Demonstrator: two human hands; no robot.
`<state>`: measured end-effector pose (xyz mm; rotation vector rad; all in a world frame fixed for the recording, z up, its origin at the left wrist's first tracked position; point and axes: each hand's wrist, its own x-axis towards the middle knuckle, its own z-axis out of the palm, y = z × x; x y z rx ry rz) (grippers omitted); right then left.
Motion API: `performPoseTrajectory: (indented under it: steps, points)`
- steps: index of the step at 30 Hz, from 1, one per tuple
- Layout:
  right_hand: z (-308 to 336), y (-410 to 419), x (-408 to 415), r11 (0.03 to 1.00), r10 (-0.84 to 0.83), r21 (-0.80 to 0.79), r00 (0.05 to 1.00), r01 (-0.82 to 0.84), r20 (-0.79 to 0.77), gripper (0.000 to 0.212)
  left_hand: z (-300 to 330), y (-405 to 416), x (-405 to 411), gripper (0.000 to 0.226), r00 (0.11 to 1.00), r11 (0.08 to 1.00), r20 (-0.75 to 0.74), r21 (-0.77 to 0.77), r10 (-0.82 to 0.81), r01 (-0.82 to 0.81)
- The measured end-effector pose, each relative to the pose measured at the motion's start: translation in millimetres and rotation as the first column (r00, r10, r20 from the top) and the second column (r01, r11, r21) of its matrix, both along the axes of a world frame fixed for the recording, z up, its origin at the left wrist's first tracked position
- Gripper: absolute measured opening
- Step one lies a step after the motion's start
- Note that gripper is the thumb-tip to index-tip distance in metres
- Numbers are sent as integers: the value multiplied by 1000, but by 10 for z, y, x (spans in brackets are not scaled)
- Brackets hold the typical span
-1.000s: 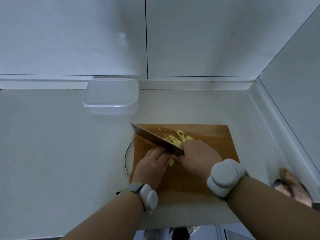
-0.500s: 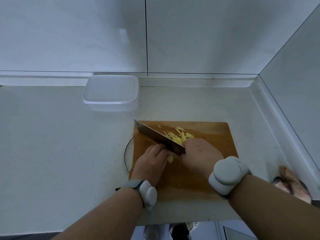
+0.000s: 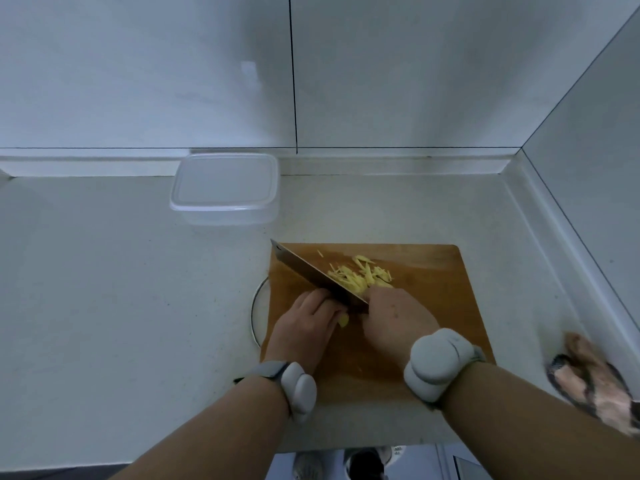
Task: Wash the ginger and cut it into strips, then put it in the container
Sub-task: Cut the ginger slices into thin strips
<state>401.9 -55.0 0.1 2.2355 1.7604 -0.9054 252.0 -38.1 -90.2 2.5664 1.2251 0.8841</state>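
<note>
Container (image 3: 225,188) sits lidded, contents unseen. Right hand (image 3: 394,320) grips the knife (image 3: 311,275), blade pointing far-left; left hand (image 3: 306,327) pins the ginger (image 3: 343,320).

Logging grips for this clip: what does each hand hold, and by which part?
Right hand grips the knife at its handle end, hidden in the fist. Left hand holds the ginger piece under curled fingertips.
</note>
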Motion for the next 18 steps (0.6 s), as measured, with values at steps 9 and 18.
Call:
performPoseTrajectory:
  steps: [9,18]
  points:
    - [56,53,82,999,33,-34,999,-32,15,19,16,7,7,24,1000,1000,1,13,3,-3]
    - [-120,80,-34,999,-6,46,999,8,-39,19,-24,17,-4,25,999,1000,35,-27,-13,14]
